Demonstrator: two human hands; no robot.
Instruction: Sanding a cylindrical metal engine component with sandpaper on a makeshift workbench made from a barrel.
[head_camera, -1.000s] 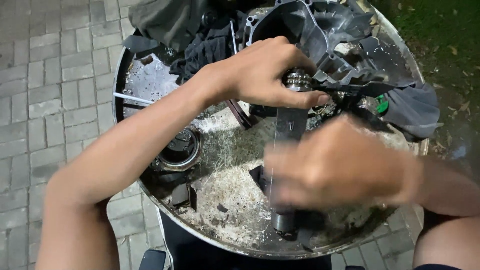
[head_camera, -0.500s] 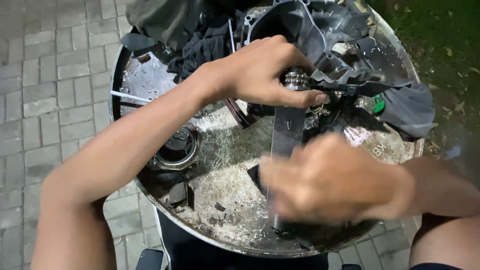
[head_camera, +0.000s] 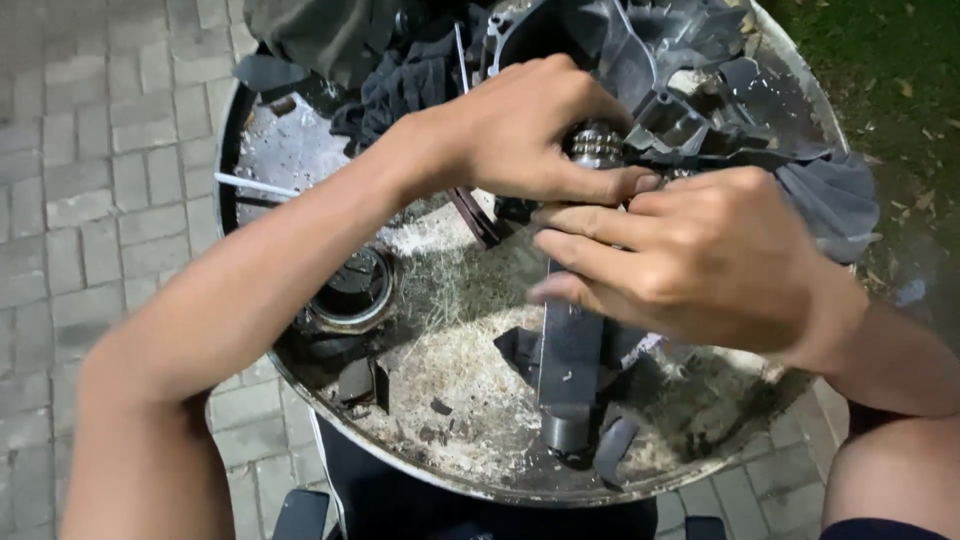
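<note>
Hands: two, both bare, meeting near the middle of the round metal tray (head_camera: 300, 130).
Left hand: the left hand (head_camera: 520, 125) is curled over a ribbed metal shaft end (head_camera: 597, 145), fingers wrapped down its far side, thumb pressed along the near side.
Right hand: the right hand (head_camera: 700, 255) lies just below it, fingers half bent and pointing left, fingertips touching the left thumb; whether it grips anything I cannot tell.
Long part: one dark grey bar (head_camera: 568, 365) runs from under the hands down toward the tray's near edge, ending in a short cylindrical tip.
Tray contents: pale dust and dry grass bits over the middle and near part; one round metal ring with a dark centre (head_camera: 352, 290) near the left edge; a few small dark scraps beside the bar and near the ring.
Far edge: one large dark grey plastic housing (head_camera: 680, 60) with ribs, and dark cloth (head_camera: 400, 80) bunched at the far left.
Right edge: one grey cloth (head_camera: 830, 200) hanging over the rim.
Left edge: one thin white stick (head_camera: 255, 185) lying across the wet metal.
In the way: both hands hide the joint between shaft end and bar.
Around: grey paving bricks (head_camera: 90, 200) to the left, grass (head_camera: 890, 60) at the far right.
</note>
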